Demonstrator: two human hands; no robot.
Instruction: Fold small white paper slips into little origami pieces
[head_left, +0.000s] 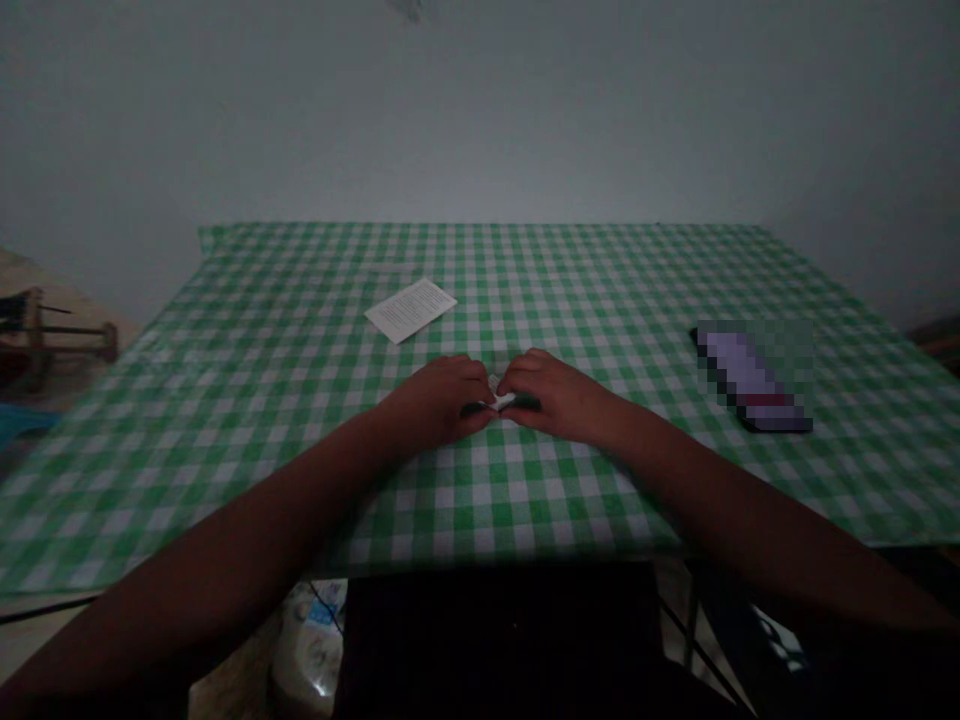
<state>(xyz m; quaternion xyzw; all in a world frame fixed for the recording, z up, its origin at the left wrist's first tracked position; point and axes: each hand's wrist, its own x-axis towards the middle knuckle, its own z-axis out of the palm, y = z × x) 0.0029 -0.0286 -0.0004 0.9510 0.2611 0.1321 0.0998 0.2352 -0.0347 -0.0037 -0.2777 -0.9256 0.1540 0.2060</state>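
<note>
1. Currently, the small white paper (pixel 500 401) is between the two hands, nearer the person than the printed sheet (pixel 410 310) and to the right of it.
2. The left hand (pixel 447 393) is curled over, its thumb and fingers closed on the left end of the small white paper; it sits on the person's side of the printed sheet and slightly right of it.
3. The right hand (pixel 546 392), farther right of the printed sheet, mirrors it, pinching the other end. Both grips look nearly closed, though the fingers hide most of what they hold.
4. As for progress, the small white paper appears bent or creased, so I judge the handling to be partway through: shaping begun, the piece not yet let go. How much is left cannot be told. The printed sheet lies flat and apart from both hands.
5. The checked tablecloth (pixel 525 510) spreads beneath the printed sheet; a partly pixelated phone (pixel 739 365) lies on it, well to the sheet's right.
6. On containers: a pale, shiny bundle (pixel 311 640), possibly a plastic bag, shows below the table edge, left of the printed sheet and nearer the person; its contents cannot be made out.
</note>
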